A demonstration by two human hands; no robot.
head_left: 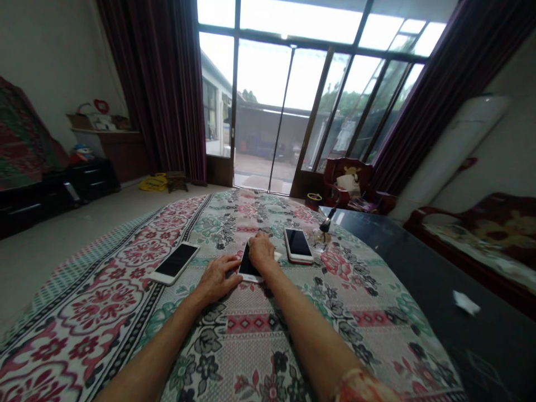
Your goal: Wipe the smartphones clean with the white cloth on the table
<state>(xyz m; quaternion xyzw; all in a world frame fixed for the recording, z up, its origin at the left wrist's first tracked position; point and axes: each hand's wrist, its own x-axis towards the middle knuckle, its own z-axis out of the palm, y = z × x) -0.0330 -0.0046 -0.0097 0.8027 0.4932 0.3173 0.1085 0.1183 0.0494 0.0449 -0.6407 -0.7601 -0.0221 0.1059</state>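
Observation:
A white-framed phone (pixel 248 269) with a dark screen lies flat on the flowered tablecloth (pixel 251 346). My left hand (pixel 218 277) rests at its left edge, fingers apart, the fingertips touching the frame. Over the upper right part of this phone is my right hand (pixel 262 249), fingers closed and bent down; a bit of something white shows beside it, and what the fingers hold is hidden. To the left lies another white phone (pixel 176 262), tilted diagonally. On the right, a phone (pixel 298 244) with a dark screen lies on top of another reddish-edged thing.
A small clear glass holder (pixel 322 240) with a dark object in it stands right of the phones. Beyond the cloth, a dark glossy table (pixel 402 262) carries a crumpled white tissue (pixel 466 302). A wooden chair (pixel 349 181) and glass doors are at the back.

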